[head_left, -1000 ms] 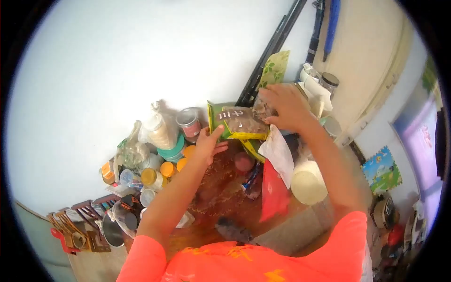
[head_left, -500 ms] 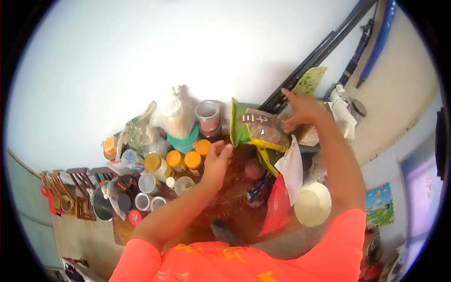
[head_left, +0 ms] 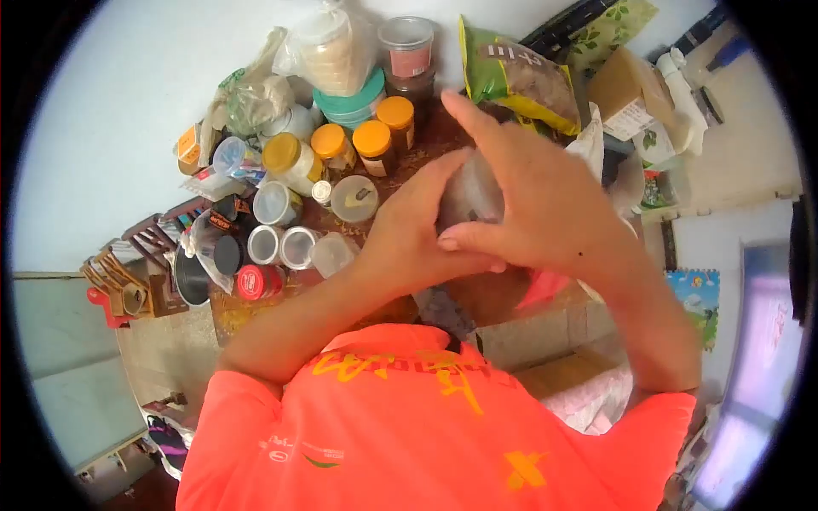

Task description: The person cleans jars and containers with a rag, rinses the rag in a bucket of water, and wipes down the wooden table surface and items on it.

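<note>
Cloudy container (head_left: 472,194), one: likely light, smooth, best held by its sides, left hand (head_left: 412,223) and right hand (head_left: 550,203) curving fingers round it.

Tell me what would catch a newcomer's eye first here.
Probably the vivid orange-red shirt filling the bottom centre. Just above it, the left hand and right hand cup a greyish container. Up and left of them, three orange-lidded jars stand out among the clutter.
</note>
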The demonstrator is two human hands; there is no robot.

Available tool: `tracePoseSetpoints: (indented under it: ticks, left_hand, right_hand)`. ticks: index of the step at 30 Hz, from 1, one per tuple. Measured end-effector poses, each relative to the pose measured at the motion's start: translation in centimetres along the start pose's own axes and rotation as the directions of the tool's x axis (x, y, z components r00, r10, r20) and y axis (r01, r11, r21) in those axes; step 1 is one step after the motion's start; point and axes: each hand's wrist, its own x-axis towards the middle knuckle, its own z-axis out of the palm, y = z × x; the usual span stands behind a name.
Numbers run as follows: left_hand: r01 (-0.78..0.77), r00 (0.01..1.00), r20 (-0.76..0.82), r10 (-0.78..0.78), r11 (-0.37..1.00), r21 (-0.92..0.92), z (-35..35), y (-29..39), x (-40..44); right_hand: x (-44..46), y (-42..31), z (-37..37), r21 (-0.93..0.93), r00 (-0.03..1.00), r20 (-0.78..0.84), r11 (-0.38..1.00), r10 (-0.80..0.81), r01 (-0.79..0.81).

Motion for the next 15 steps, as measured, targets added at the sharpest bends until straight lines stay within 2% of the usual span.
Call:
tracePoseSetpoints:
  ticks: [2, 3, 4, 5, 7, 9, 11, 12, 14, 15]
  left_hand:
    - [0.095, 0.995, 0.036, -0.096, 0.995, 0.017, -1.1, -0.3, -2.0]
    - [0.126, 0.992, 0.016, -0.126, 0.991, -0.049, -1.1, -1.8, -3.7]
    - [0.112, 0.994, 0.009, -0.111, 0.993, -0.033, -1.6, -2.4, -5.1]
    - [0.081, 0.996, -0.031, -0.083, 0.995, -0.050, -2.1, -2.8, -6.4]
    - [0.053, 0.995, -0.076, -0.057, 0.997, -0.054, -3.0, -3.8, -8.6]
    - [0.068, 0.989, -0.131, -0.070, 0.997, -0.022, -3.6, -4.4, -10.4]
    - [0.026, 0.988, -0.154, -0.024, 1.000, 0.013, -4.2, -4.3, -10.6]
    - [-0.015, 0.984, -0.177, 0.022, 0.999, 0.040, -4.4, -4.3, -10.6]
    - [-0.014, 0.980, -0.200, 0.015, 1.000, 0.007, -4.3, -4.8, -10.9]
    - [-0.005, 0.975, -0.221, -0.001, 1.000, -0.027, -4.3, -4.9, -11.1]
  right_hand:
    - [-1.0, -0.4, 2.4, 0.304, 0.992, -0.128, 0.953, 0.016, 0.024]
    - [-1.9, -1.1, 3.0, 0.370, 0.969, -0.243, 0.927, 0.033, 0.061]
    - [-2.7, -1.6, 4.7, 0.619, 0.941, -0.288, 0.784, 0.177, 0.042]
    - [-3.5, -1.8, 7.0, 0.819, 0.904, -0.282, 0.572, 0.320, 0.053]
    - [-5.1, -2.7, 11.0, 0.946, 0.890, 0.003, 0.287, 0.456, -0.150]
    - [-6.8, -1.4, 18.5, 0.641, 0.933, 0.009, 0.714, 0.360, -0.282]
    - [-8.1, -0.7, 25.3, 0.345, 0.971, -0.140, 0.928, 0.196, -0.138]
    - [-8.6, -0.9, 26.6, 0.343, 0.969, -0.147, 0.929, 0.198, -0.137]
    - [-9.0, -0.9, 28.4, 0.103, 0.986, -0.152, 0.993, 0.074, -0.059]
    - [-9.1, -0.3, 29.7, 0.093, 0.985, -0.157, 0.994, 0.072, -0.058]
